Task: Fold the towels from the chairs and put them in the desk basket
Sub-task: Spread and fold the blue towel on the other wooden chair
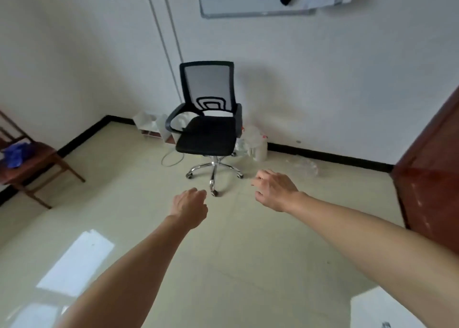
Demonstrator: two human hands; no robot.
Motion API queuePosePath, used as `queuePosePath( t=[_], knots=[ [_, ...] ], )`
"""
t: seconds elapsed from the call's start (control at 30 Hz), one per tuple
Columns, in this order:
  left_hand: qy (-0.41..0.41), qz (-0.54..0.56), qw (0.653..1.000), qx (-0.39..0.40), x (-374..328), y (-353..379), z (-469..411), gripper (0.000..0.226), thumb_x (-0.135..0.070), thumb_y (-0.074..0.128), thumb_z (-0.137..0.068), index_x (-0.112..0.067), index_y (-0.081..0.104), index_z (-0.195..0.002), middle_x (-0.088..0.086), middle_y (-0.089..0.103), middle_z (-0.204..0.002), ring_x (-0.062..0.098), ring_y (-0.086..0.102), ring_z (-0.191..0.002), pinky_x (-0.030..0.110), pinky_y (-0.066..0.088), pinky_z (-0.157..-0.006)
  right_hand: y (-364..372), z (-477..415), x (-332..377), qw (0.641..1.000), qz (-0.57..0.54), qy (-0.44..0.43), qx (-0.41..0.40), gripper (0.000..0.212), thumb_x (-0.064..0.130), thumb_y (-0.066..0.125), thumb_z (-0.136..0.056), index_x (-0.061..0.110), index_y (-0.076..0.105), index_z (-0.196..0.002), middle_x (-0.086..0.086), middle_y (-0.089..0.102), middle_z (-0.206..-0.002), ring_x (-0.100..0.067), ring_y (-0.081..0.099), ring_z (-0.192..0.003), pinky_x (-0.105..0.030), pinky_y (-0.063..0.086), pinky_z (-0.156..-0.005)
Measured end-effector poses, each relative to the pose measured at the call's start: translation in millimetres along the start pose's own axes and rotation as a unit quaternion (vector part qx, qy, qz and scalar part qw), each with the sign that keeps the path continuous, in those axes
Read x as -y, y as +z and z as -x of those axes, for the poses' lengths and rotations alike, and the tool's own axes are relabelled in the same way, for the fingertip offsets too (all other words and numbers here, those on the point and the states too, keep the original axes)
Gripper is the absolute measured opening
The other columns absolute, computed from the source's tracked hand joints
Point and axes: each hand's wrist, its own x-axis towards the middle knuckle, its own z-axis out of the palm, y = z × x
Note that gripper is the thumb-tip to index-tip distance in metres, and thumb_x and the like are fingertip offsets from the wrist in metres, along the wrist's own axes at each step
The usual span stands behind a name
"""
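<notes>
Hands: I see both arms stretched forward over the floor [231, 258] | grip: left hand [190, 207] and right hand [275, 191] slack, fingers loosely curled, holding nothing | towel: blue towel [16, 153] lies crumpled on the wooden chair [34, 170] seat, far left | ahead: black office chair [207, 135] by the wall [323, 79]

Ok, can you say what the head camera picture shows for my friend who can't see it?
Two bare arms stretch forward, the left hand and right hand holding nothing, toward a black office chair by a white wall. At the left edge, a blue towel lies crumpled on a wooden chair.
</notes>
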Motion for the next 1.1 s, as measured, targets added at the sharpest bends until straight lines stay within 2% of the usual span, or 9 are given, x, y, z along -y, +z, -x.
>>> queuePosePath(
  t=[0.13, 0.3, 0.57, 0.9, 1.0, 1.1],
  knots=[
    [-0.083, 0.003, 0.997, 0.006, 133.9, -2.3, 3.3, 0.027, -0.023, 0.048, -0.09, -0.016, 0.06, -0.113, 0.004, 0.061, -0.115, 0.028, 0.059, -0.105, 0.035, 0.046, -0.086, 16.1, -103.3, 98.1, 0.998, -0.006, -0.06, 0.007, 0.03, 0.03, 0.046, -0.092, 0.02, 0.06, -0.116, -0.003, 0.054, -0.116, -0.022, 0.05, -0.115, -0.037, 0.048, -0.086],
    [-0.165, 0.007, 0.986, 0.012, 273.3, -8.3, 12.1, 0.024, -0.02, 0.047, -0.091, -0.013, 0.059, -0.11, 0.004, 0.061, -0.112, 0.028, 0.06, -0.098, 0.032, 0.044, -0.076, 31.3, -211.6, 217.6, 0.989, 0.002, -0.146, 0.028, 0.031, 0.031, 0.046, -0.092, 0.018, 0.057, -0.118, -0.003, 0.054, -0.117, -0.022, 0.05, -0.115, -0.037, 0.047, -0.084],
    [-0.266, 0.043, 0.963, 0.006, 423.1, 10.0, -5.9, 0.023, -0.021, 0.047, -0.09, -0.014, 0.06, -0.107, 0.003, 0.063, -0.108, 0.027, 0.061, -0.096, 0.033, 0.047, -0.078, 66.5, -360.0, 338.6, 0.964, 0.018, -0.259, 0.064, 0.038, 0.032, 0.046, -0.091, 0.018, 0.052, -0.126, -0.006, 0.054, -0.121, -0.024, 0.05, -0.117, -0.038, 0.048, -0.087],
    [-0.411, 0.079, 0.908, -0.012, 636.9, -5.4, -107.4, 0.022, -0.023, 0.048, -0.089, -0.015, 0.059, -0.107, 0.003, 0.062, -0.109, 0.025, 0.058, -0.099, 0.031, 0.044, -0.078, 97.3, -620.8, 480.4, 0.918, 0.046, -0.385, 0.084, 0.04, 0.037, 0.045, -0.094, 0.019, 0.048, -0.13, -0.006, 0.052, -0.121, -0.025, 0.05, -0.114, -0.038, 0.049, -0.083],
    [-0.432, 0.089, 0.898, -0.003, 682.6, -11.1, -125.2, 0.024, -0.022, 0.047, -0.09, -0.014, 0.058, -0.109, 0.003, 0.06, -0.111, 0.025, 0.058, -0.1, 0.029, 0.039, -0.073, 96.6, -678.4, 524.2, 0.905, 0.05, -0.414, 0.084, 0.04, 0.037, 0.044, -0.094, 0.019, 0.047, -0.13, -0.006, 0.051, -0.121, -0.025, 0.05, -0.113, -0.037, 0.05, -0.083],
    [-0.454, 0.092, 0.886, 0.003, 737.1, -6.7, -140.6, 0.024, -0.024, 0.046, -0.091, -0.014, 0.058, -0.11, 0.003, 0.06, -0.113, 0.025, 0.057, -0.103, 0.03, 0.043, -0.078, 107.4, -731.9, 571.8, 0.889, 0.058, -0.448, 0.082, 0.041, 0.036, 0.044, -0.094, 0.019, 0.047, -0.131, -0.006, 0.051, -0.121, -0.024, 0.049, -0.114, -0.037, 0.048, -0.085]
  ],
)
